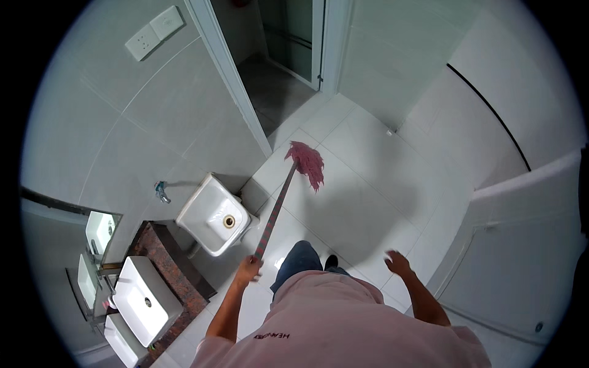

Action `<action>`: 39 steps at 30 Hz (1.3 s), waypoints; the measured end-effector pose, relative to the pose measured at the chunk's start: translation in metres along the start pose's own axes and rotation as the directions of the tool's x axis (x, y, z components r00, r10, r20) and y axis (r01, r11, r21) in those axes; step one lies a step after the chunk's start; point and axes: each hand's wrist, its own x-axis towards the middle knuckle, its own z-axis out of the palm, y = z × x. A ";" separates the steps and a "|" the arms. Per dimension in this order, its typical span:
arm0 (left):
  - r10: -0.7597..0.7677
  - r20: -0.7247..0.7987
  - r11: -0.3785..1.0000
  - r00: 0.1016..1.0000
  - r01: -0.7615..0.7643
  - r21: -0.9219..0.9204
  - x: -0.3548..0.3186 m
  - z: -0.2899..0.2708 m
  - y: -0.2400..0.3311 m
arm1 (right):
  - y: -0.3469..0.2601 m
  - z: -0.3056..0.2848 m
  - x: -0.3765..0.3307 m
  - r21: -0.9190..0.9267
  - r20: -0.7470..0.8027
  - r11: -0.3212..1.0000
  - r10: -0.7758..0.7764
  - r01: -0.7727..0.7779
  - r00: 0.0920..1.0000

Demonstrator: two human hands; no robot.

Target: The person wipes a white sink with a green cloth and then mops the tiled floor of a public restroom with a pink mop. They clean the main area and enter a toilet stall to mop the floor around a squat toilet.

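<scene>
My left hand [248,267] grips the lower end of a long mop handle [274,208] that slants up and away across the white tiled floor. The mop's pink string head [308,162] rests on the tiles near the doorway. My right hand [397,262] hangs free out to the right, fingers apart, holding nothing. Below me I see my pink shirt and one blue-trousered leg with a dark shoe.
A low white mop sink [213,214] with a wall tap [161,192] stands left of the handle. Two white basins [141,300] sit on a dark stone counter at lower left. A doorway [276,73] opens ahead; a white partition [521,233] stands on the right.
</scene>
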 end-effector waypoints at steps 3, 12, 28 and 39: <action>0.240 -0.205 0.823 0.949 -0.087 0.562 0.003 0.010 0.000 | -0.103 -0.066 0.143 0.147 -0.033 0.957 -0.247 0.249 0.969; 0.132 -0.261 0.894 0.956 -0.001 0.448 0.002 0.042 0.194 | -0.341 -0.084 0.315 0.210 0.021 0.394 -0.917 0.895 0.399; -0.225 -0.091 0.925 0.970 0.183 -0.332 0.085 0.235 0.391 | -0.195 -0.183 0.530 0.352 0.418 0.307 -0.897 0.884 0.146; -0.124 0.140 -0.215 0.982 0.111 -0.970 0.079 0.269 0.441 | -0.176 -0.196 0.549 0.364 0.404 0.215 -0.913 0.906 0.054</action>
